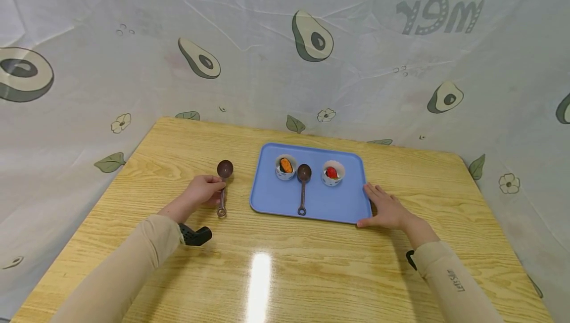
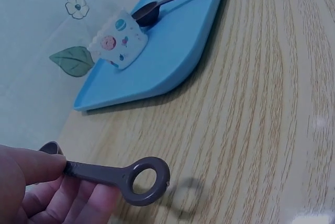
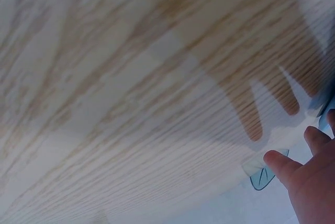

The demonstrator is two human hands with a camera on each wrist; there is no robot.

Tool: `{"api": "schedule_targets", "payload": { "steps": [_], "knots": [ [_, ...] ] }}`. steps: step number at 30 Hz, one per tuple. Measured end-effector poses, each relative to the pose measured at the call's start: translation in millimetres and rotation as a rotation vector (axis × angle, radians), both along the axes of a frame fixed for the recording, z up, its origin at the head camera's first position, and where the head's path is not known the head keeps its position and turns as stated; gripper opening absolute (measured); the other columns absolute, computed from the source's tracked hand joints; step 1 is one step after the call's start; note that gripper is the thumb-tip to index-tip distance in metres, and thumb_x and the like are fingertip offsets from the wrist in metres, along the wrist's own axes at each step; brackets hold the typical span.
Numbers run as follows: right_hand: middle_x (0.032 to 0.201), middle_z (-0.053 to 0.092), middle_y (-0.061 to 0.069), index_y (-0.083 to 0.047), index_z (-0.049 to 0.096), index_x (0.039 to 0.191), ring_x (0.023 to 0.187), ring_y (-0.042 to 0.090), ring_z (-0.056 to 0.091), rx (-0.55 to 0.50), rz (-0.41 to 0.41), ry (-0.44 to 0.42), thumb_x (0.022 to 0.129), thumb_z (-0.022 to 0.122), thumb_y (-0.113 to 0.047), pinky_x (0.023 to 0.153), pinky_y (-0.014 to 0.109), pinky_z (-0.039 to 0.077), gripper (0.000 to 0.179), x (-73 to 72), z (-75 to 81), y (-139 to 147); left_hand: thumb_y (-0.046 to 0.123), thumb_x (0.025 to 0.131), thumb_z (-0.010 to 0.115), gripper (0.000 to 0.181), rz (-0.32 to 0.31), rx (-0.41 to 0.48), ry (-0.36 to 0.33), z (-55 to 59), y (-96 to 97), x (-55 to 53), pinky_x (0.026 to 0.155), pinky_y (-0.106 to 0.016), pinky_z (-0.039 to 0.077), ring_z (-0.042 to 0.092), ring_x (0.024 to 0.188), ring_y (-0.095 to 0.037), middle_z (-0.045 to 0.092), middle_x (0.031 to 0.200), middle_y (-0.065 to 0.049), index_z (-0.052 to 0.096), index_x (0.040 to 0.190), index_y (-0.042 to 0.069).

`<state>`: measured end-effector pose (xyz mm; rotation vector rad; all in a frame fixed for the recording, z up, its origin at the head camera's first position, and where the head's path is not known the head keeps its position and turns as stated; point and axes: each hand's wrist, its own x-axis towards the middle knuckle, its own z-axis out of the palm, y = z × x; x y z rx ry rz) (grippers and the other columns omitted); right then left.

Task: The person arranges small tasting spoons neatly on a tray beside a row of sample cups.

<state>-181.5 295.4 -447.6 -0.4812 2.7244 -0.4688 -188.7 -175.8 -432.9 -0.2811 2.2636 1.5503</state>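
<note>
Left fingers (image 2: 65, 198) are pinching a brown spoon (image 2: 99, 173) — apparently a pick-or-place step.
Right hand (image 1: 387, 212), spread, is touching the tray (image 1: 276, 199) — next move probably needing a steady pinch.

The tray (image 1: 276, 201) is set on the table (image 1: 356, 273), right of one scoop (image 1: 225, 169), with a second scoop (image 1: 304, 178) laid on it between two paper cups (image 1: 285, 176).
</note>
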Motion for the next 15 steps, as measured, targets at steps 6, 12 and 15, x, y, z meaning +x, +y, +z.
{"api": "schedule_targets", "payload": {
  "steps": [6, 12, 15],
  "knots": [
    [0.154, 0.012, 0.024, 0.004, 0.013, 0.148, 0.14, 0.047, 0.009, 0.014, 0.003, 0.005, 0.072, 0.072, -0.056, 0.105, 0.072, 0.012, 0.113, -0.9, -0.7, -0.9, 0.014, 0.098, 0.047, 0.036, -0.002, 0.024, 0.007, 4.8, 4.2, 2.6, 0.064, -0.018, 0.055, 0.056, 0.073, -0.004, 0.055, 0.093, -0.004, 0.046, 0.123, -0.011],
    [0.154, 0.014, 0.025, 0.004, 0.013, 0.147, 0.14, 0.047, 0.01, 0.035, 0.002, 0.012, 0.071, 0.071, -0.058, 0.105, 0.072, 0.013, 0.115, 0.3, 2.2, -1.7, 0.015, 0.098, 0.047, 0.035, -0.012, 0.025, 0.01, 8.8, 6.7, 3.7, 0.067, -0.019, 0.055, 0.056, 0.075, -0.004, 0.055, 0.092, -0.002, 0.047, 0.122, -0.011],
    [0.154, 0.014, 0.023, 0.003, 0.013, 0.148, 0.14, 0.047, 0.01, 0.037, 0.003, 0.014, 0.071, 0.071, -0.059, 0.104, 0.073, 0.013, 0.114, 0.7, 3.1, -1.4, 0.014, 0.097, 0.047, 0.034, -0.009, 0.033, 0.012, 10.0, 7.6, 3.3, 0.067, -0.02, 0.055, 0.056, 0.074, -0.004, 0.055, 0.09, -0.001, 0.048, 0.12, -0.01]
  ]
}}
